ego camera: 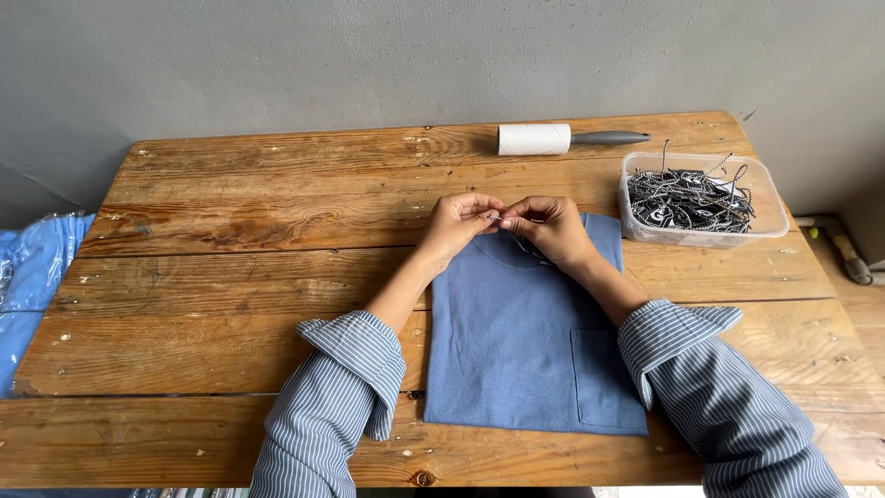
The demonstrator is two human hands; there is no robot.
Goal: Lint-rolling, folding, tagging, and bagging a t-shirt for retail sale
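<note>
A worn wooden table point(230, 277) stands against a bare grey wall, with a folded blue T-shirt point(525, 341) laid flat near its front edge, chest pocket toward the right. A person in a striped shirt, cuffs turned back, works at the garment's collar: the left hand point(456, 224) and the right hand point(551, 226) meet just above the neckline, fingertips pinched together on a small metal fastener point(495, 218), seemingly a pin, with a thin black-and-white cord point(524, 245) trailing onto the cloth under the right hand. Both hands are closed in a fine grip, nearly touching each other. A clear plastic tub point(774, 217) of black tags on matching cords sits just right of the shirt, and a lint roller point(553, 138) lies at the far edge of the table. Blue garments in plastic wrap point(32, 277) show beyond the table's left end. Judging by this, the shirt is already folded and the tag appears to be mid-attachment at the collar; whether the fastener is closed yet cannot be told.
</note>
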